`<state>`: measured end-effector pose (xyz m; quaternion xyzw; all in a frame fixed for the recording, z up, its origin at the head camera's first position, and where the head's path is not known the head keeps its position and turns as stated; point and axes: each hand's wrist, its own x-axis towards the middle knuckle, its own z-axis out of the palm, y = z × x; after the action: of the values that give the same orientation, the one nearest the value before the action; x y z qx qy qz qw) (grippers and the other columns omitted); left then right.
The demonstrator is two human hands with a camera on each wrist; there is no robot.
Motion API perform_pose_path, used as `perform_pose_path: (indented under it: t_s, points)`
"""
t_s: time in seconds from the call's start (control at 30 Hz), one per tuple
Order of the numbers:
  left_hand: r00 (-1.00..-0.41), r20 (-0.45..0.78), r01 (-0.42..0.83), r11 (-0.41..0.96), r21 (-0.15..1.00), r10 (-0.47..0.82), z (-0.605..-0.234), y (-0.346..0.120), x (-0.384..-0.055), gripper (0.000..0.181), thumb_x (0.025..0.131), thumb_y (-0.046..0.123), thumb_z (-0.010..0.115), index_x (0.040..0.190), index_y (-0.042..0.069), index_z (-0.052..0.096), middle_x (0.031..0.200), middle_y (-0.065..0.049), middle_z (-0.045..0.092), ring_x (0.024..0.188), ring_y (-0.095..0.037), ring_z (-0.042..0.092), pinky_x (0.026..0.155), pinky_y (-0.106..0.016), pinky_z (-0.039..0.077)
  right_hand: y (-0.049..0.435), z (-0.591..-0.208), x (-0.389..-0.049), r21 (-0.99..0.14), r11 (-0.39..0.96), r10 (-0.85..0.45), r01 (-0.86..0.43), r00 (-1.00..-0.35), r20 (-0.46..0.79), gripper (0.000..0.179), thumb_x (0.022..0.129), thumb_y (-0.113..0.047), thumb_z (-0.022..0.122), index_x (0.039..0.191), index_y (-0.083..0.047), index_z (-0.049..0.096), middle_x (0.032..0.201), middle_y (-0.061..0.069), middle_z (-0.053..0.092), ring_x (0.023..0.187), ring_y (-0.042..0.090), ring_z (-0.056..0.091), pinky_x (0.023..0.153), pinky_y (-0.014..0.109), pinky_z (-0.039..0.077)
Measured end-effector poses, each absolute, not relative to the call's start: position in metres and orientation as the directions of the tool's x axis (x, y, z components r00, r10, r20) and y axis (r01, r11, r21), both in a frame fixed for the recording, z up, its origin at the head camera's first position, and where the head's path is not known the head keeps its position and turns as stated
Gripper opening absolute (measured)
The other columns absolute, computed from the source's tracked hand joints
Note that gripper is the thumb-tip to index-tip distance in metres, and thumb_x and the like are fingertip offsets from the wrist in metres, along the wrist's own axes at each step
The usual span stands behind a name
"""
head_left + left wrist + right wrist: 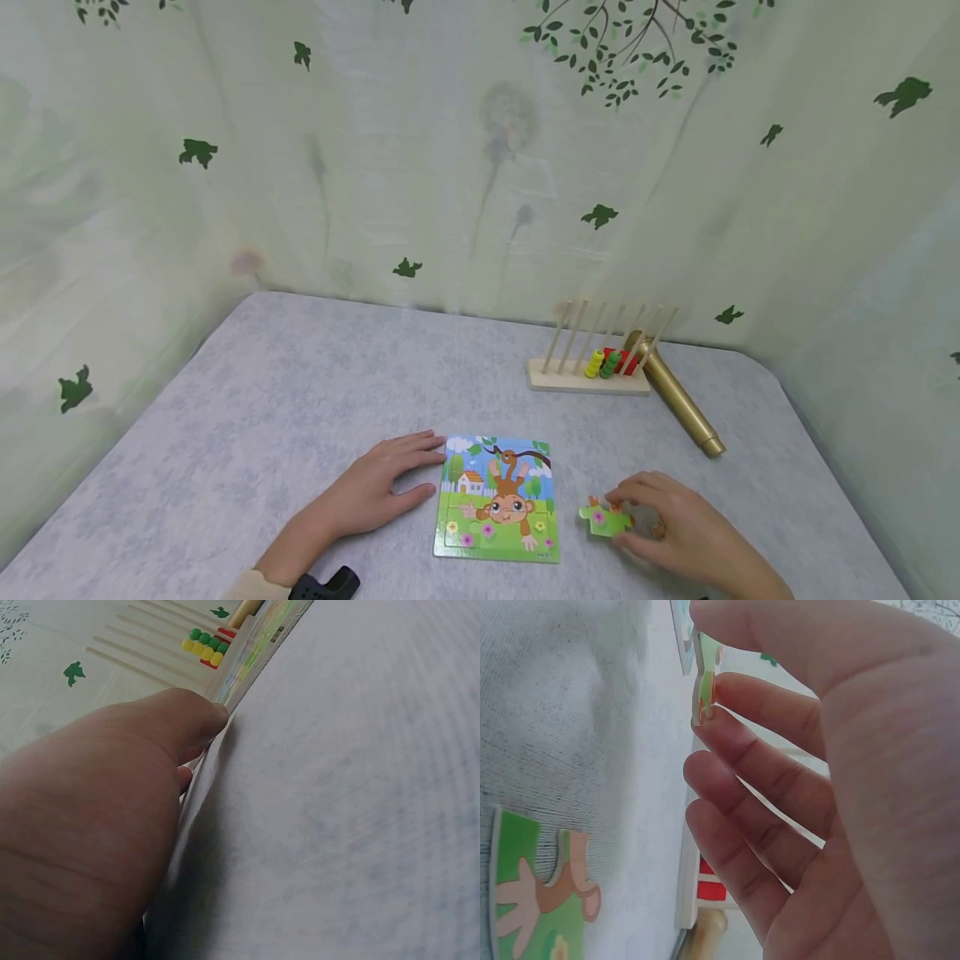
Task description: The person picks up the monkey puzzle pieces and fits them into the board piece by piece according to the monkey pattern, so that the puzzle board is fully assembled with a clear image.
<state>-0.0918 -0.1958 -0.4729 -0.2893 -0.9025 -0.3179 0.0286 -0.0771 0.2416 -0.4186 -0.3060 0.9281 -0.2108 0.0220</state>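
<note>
A square jigsaw board [498, 500] with a picture of a monkey hanging from a branch lies flat on the table. Beside its left edge rests my left hand [382, 483], fingers extended and fingertips right at the board's edge. To the right of the board, my right hand [678, 525] pinches a green puzzle piece [606, 521] with a pink flower between thumb and fingertips. In the right wrist view that piece appears edge-on, held off the table. Another puzzle piece [540, 896], green with a monkey's hand, lies on the table below the right hand, mostly hidden in the head view.
Farther back stands a wooden counting rack [588, 385] with upright pegs and yellow, green and red beads. A gold-coloured tube [682, 404] lies slanted to its right. The grey table [322, 367] ends at a leaf-printed curtain [450, 167]. A black band [326, 585] is on my left wrist.
</note>
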Motion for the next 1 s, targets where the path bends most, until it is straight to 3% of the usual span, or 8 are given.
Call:
perform_pose_path:
  t_s: [0.23, 0.47, 1.0]
  points:
    - [-0.840, 0.216, 0.523, 0.639, 0.564, 0.497, -0.474, -0.197, -0.092, 0.041, 0.102, 0.037, 0.066, 0.139, 0.020, 0.066, 0.154, 0.003, 0.054, 0.147, -0.027, 0.046, 0.116, -0.058, 0.039, 0.234, -0.410, -0.081, -0.385, 0.756, -0.565, -0.530, -0.825, 0.027, 0.030, 0.085, -0.036, 0.085, 0.113, -0.030, 0.073, 0.109, -0.019, 0.064, 0.090, 0.001, 0.057, 0.063, 0.020, 0.053]
    - [-0.845, 0.206, 0.514, 0.642, 0.569, 0.494, -0.474, -0.196, -0.092, 0.041, 0.102, 0.039, 0.065, 0.139, 0.021, 0.066, 0.155, 0.004, 0.053, 0.147, -0.027, 0.045, 0.116, -0.059, 0.039, 0.230, -0.405, -0.081, -0.318, 0.744, -0.590, -0.587, -0.801, 0.100, 0.030, 0.084, -0.035, 0.086, 0.111, -0.030, 0.073, 0.106, -0.024, 0.063, 0.090, 0.000, 0.059, 0.072, 0.024, 0.057]
    - [-0.840, 0.218, 0.523, 0.636, 0.567, 0.496, -0.475, -0.195, -0.091, 0.041, 0.102, 0.040, 0.064, 0.139, 0.022, 0.066, 0.155, 0.004, 0.053, 0.147, -0.026, 0.046, 0.115, -0.058, 0.041, 0.213, -0.396, -0.084, -0.266, 0.698, -0.640, -0.665, -0.746, 0.183, 0.030, 0.086, -0.038, 0.085, 0.113, -0.029, 0.074, 0.112, -0.022, 0.064, 0.099, 0.002, 0.063, 0.078, 0.027, 0.059]
